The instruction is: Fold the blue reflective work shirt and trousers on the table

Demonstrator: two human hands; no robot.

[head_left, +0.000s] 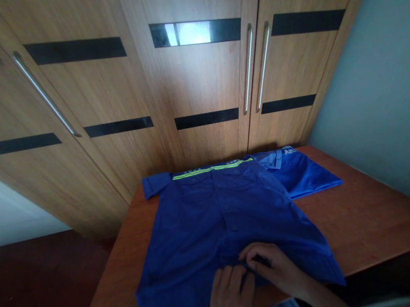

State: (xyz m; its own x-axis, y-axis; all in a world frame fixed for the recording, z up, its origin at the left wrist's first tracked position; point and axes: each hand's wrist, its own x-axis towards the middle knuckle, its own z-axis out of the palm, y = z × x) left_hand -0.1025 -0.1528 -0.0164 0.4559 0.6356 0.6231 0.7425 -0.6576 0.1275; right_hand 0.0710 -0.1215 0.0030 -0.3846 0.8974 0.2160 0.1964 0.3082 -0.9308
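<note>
A dark blue short-sleeved button-up shirt (192, 230) lies spread on the wooden table, front side up, its collar end toward the wardrobe. A yellow-green reflective stripe crosses its chest, and dark buttons run down the middle. Near the hem, my left hand (231, 293) is closed on the front edge of the shirt, fingers bent. My right hand (272, 265) pinches the same stretch of cloth between thumb and fingers, just right of the left fingertips. Whatever button or buttonhole lies between the fingers is hidden.
A folded brighter blue garment (306, 175) with white lettering rests beside the shirt's right sleeve. The reddish-brown table (364, 218) reaches to a wooden wardrobe (196, 84) with long metal handles. A pale wall (385, 114) stands at the right.
</note>
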